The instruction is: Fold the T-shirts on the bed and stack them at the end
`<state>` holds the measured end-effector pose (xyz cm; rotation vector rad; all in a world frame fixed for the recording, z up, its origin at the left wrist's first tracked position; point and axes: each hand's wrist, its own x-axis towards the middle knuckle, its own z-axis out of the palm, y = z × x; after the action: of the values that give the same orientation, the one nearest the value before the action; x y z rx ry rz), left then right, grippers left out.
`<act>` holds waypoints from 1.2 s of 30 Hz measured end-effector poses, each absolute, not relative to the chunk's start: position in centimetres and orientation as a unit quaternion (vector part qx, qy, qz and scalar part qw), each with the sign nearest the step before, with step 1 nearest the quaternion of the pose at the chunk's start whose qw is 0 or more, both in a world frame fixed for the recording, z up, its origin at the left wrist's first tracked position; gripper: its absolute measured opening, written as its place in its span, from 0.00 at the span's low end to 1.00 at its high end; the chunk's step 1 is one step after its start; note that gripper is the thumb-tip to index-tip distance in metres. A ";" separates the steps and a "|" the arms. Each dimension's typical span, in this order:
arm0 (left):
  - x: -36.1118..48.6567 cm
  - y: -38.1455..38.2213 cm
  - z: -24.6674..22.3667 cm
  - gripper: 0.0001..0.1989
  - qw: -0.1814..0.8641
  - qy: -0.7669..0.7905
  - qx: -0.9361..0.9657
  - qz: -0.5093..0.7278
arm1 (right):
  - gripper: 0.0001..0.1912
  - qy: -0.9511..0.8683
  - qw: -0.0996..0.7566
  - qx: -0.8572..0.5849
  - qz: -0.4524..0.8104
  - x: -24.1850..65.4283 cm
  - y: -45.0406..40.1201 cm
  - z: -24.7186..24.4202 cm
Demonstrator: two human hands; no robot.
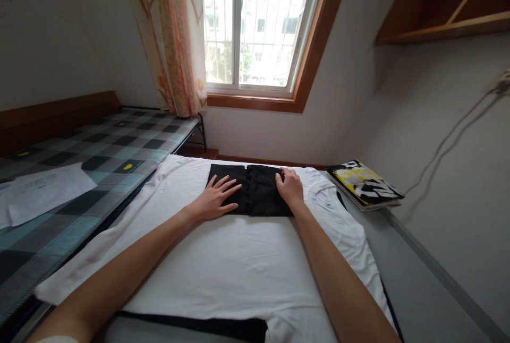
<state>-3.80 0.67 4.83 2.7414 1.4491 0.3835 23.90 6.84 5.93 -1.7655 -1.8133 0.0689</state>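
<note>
A white T-shirt (235, 263) is spread flat, with a folded black garment (265, 194) lying across its far part. Two panels of the black garment meet at a seam or fold in the middle. My left hand (215, 197) rests flat on the left panel, fingers spread. At the right panel's outer edge, my right hand (291, 186) has its fingers bent and closed on the cloth. Its fingertips are partly hidden. Some dark fabric (203, 324) shows beneath the shirt's near edge.
To the left is a checked mattress (115, 141) with white papers (51, 191) on it. A yellow, black and white book or pad (364, 183) lies at the right by the wall. Beyond stand a curtain (175, 40) and a window (263, 29). A wooden shelf (446, 29) hangs upper right.
</note>
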 end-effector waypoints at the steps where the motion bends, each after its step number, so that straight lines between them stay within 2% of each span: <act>1: -3.6 0.5 4.9 0.32 0.020 0.447 0.886 0.118 | 0.21 -0.660 0.291 -0.692 0.037 24.7 7.1 6.0; 6: -3.3 0.3 4.9 0.31 0.044 0.405 0.907 0.106 | 0.18 -0.596 0.239 -0.743 0.191 27.7 8.5 5.2; 10: -3.6 0.5 4.6 0.29 0.046 0.388 0.915 0.101 | 0.17 -0.559 0.233 -0.736 0.303 28.0 9.2 4.9; 19: -3.9 0.5 5.1 0.28 0.064 0.370 0.921 0.109 | 0.10 -0.495 0.319 -0.689 0.422 26.8 8.2 6.1; 25: -4.2 0.5 5.6 0.30 0.080 0.362 0.923 0.104 | 0.06 -0.431 0.367 -0.614 0.550 26.3 7.0 7.0; 31: -4.2 1.0 5.0 0.31 0.041 0.436 0.889 0.138 | 0.05 -0.420 0.383 -0.573 0.591 26.1 7.1 7.3; 36: -4.8 1.5 4.1 0.32 0.009 0.518 0.846 0.124 | 0.09 -0.446 0.385 -0.562 0.581 26.2 7.4 6.4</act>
<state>-4.81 1.55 4.12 2.6428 1.6196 0.3871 26.23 7.38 6.45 -1.4318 -1.1359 1.4807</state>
